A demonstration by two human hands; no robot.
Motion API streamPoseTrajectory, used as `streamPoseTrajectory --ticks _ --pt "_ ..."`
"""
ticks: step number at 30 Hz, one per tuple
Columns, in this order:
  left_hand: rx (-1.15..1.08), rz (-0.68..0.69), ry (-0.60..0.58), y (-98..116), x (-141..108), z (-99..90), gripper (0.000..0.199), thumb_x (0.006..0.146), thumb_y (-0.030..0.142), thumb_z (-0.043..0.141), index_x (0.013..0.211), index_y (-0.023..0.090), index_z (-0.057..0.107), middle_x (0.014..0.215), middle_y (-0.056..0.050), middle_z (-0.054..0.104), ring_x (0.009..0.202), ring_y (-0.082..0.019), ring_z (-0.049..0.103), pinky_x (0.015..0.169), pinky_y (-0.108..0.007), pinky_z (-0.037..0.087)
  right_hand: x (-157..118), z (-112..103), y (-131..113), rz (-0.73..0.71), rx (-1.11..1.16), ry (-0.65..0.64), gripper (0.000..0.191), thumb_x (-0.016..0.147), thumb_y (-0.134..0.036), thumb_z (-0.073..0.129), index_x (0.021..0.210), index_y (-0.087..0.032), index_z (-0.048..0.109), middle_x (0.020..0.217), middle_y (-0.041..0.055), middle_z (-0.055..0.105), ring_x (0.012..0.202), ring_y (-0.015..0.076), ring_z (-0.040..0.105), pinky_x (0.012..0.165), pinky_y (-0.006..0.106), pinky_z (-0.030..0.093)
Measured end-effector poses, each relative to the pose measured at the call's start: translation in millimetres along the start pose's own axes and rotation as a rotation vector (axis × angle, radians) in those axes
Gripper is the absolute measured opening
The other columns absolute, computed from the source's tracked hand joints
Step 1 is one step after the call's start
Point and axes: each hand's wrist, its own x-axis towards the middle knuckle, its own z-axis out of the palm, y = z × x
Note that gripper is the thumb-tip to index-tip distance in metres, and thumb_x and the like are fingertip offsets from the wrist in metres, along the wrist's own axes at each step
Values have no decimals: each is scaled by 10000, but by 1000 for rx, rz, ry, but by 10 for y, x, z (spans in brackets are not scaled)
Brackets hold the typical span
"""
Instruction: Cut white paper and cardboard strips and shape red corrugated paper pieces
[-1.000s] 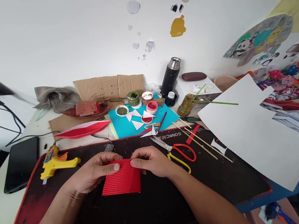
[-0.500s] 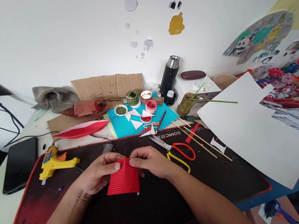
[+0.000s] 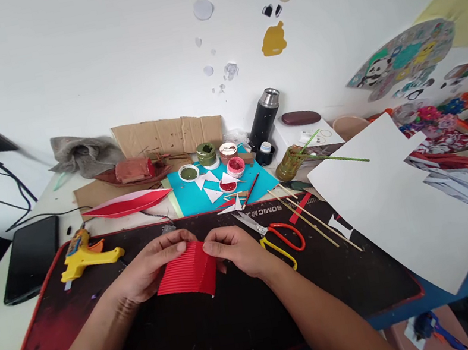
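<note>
A small piece of red corrugated paper point(image 3: 187, 274) is held between both hands above the dark desk mat. My left hand point(image 3: 155, 263) pinches its upper left edge, thumb on the ridged face and fingers behind. At the upper right corner, my right hand point(image 3: 235, 251) grips the same paper between thumb and fingers. The ridges run across the sheet, and a bit of white shows at its lower right corner. Scissors point(image 3: 266, 231) with one red and one yellow handle lie just beyond my right hand. To the left rests a yellow glue gun point(image 3: 89, 255).
Behind the mat point(image 3: 164, 344) are a red paper boat shape point(image 3: 128, 203), paint jars point(image 3: 207, 154) on blue paper, a black flask point(image 3: 266, 116) and a brown boat model point(image 3: 134, 170). Thin sticks point(image 3: 309, 219) and a large white sheet point(image 3: 401, 200) lie right. A phone point(image 3: 31, 259) lies left.
The red paper has tilted up, its lower edge rising and shifting slightly left. My left hand has moved a little with it; both hands keep their hold. The view has shifted slightly.
</note>
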Motion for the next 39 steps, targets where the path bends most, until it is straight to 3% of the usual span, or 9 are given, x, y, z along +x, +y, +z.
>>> streamPoseTrajectory --ticks 3,6,10,14,20,25,28,35,39 --pt "-18 105 30 -26 15 -36 465 718 518 961 1012 191 810 816 -49 758 663 -167 687 616 -243 573 31 -17 28 -43 -17 118 404 855 -584 809 807 -196 711 688 -35 620 510 97 521 468 227 420" --pt "16 113 -78 -49 19 -67 556 720 656 907 982 179 793 717 -48 717 580 -170 652 504 -236 519 70 -49 72 -89 -21 245 390 869 -577 784 814 -199 708 644 -37 607 471 98 510 430 223 393" --pt "125 84 -142 -44 21 -35 496 684 574 963 832 141 772 739 -84 735 648 -183 680 556 -238 535 97 -76 112 -107 -51 343 392 892 -575 761 813 -196 703 598 -46 583 409 89 480 390 219 354" --pt "111 107 13 -25 62 16 427 664 432 1008 900 146 797 741 -60 742 601 -136 636 564 -221 532 90 -64 113 -104 -57 326 426 896 -604 753 794 -198 678 619 -50 576 385 79 471 365 215 345" --pt "31 243 200 -56 119 34 392 656 419 1007 864 175 781 796 -13 704 634 -137 611 564 -238 540 70 -28 95 -73 -89 236 447 901 -629 733 875 -183 724 729 -20 626 442 81 502 383 212 405" --pt "235 282 179 -89 102 1 363 809 523 885 843 177 781 736 -15 696 637 -145 585 642 -256 516 74 -28 121 -78 -140 223 475 911 -640 716 924 -168 764 756 -7 643 461 79 515 400 207 425" --pt "349 287 186 -91 98 -10 400 813 566 863 872 175 800 798 -41 746 693 -180 631 681 -277 519 76 -34 146 -80 -148 227 479 908 -641 725 926 -165 768 733 -10 638 460 82 523 403 205 427" --pt "183 264 201 -137 139 34 391 724 537 939 856 193 807 851 -50 804 745 -205 696 757 -310 576 87 -27 165 -75 -112 211 457 915 -622 727 911 -167 768 740 -4 649 473 91 542 404 208 449" --pt "221 281 234 -138 138 43 417 721 560 939 847 185 809 834 -49 804 740 -192 685 715 -270 566 85 -21 147 -76 -110 216 452 907 -620 734 903 -169 761 725 -5 646 477 90 537 410 203 449"
